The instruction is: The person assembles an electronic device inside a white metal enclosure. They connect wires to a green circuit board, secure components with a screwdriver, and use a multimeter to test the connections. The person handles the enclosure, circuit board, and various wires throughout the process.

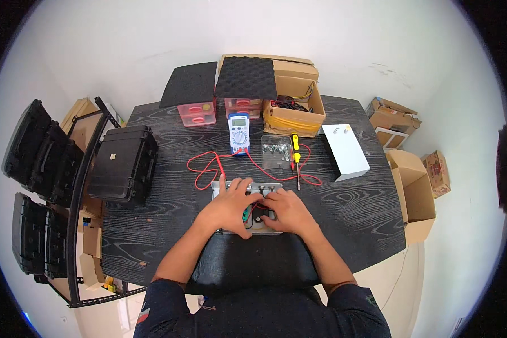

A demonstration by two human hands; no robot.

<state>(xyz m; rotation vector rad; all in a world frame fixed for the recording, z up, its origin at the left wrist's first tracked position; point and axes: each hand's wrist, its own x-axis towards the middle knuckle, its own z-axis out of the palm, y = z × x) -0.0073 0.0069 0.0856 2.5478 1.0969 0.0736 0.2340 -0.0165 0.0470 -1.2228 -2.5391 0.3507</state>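
**benchrat:** Looking at the small open grey metal enclosure with wiring inside [252, 205], it sits at the near edge of the black wood-grain table [349, 214], right in front of the person. The left hand [229, 207] lies over its left half, fingers spread toward the far wall. The right hand [285, 211] covers the right half, fingers curled down into the box. I can't tell whether either hand is pinching something or just resting there.

**solderfox:** How would it handle, you reckon?

**benchrat:** Stiff sheet metal, probably light, and likely to slide on that tabletop. I'd hold it by the outer walls. The red wires and the green part inside look delicate, so keep your fingers off those.

**solderfox:** And the other stuff?

**benchrat:** A blue and white handheld multimeter [239, 132] sits further back, with its red test leads [208, 166] looping toward the box. A clear plastic tray of small metal parts [276, 151] and a yellow-handled screwdriver [296, 160] lie just beyond the hands.
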